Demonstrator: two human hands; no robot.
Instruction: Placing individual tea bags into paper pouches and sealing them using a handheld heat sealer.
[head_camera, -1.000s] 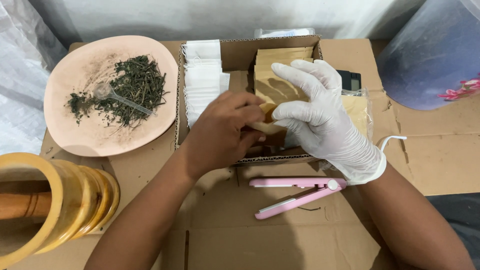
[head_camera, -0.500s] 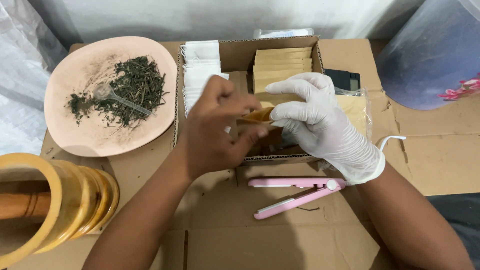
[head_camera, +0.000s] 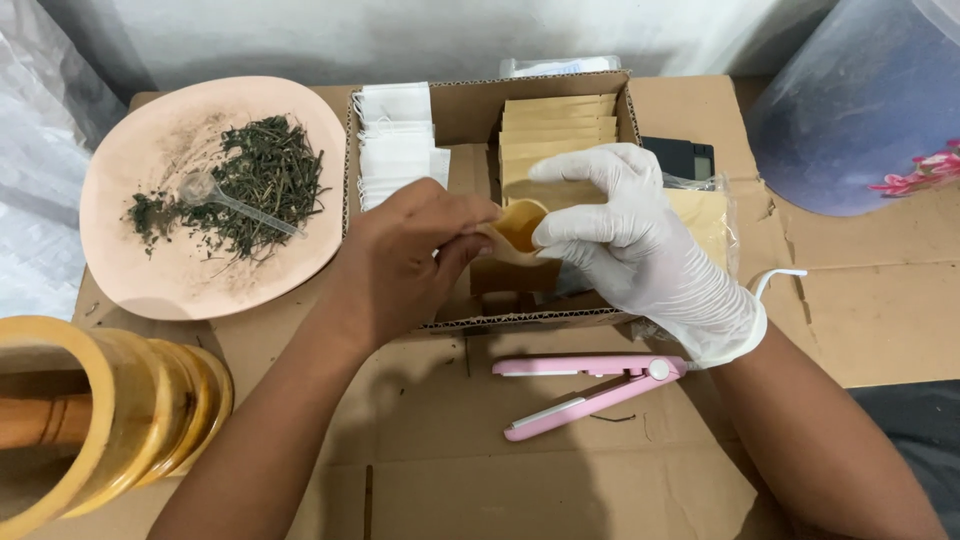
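Both hands meet over a shallow cardboard box (head_camera: 610, 95). My bare left hand (head_camera: 405, 255) pinches one side of a small brown paper pouch (head_camera: 520, 225), and my right hand (head_camera: 640, 245), in a white glove, grips the other side. The pouch's mouth is pulled open between them. Behind the hands a stack of the same brown pouches (head_camera: 555, 125) stands in the box, with a stack of white filter bags (head_camera: 395, 135) to its left.
A pink plate (head_camera: 180, 280) with dried green herbs (head_camera: 260, 180) and a clear plastic spoon (head_camera: 215, 195) sits at the left. A pink handheld sealer (head_camera: 590, 385) lies in front of the box. Wooden mortar (head_camera: 90, 420) at lower left, blue tub (head_camera: 860, 100) at upper right, black scale (head_camera: 680, 158).
The two hands have pulled the pouch's mouth open; a second ago it was held flat between them. The right hand's fingers have curled down onto it.
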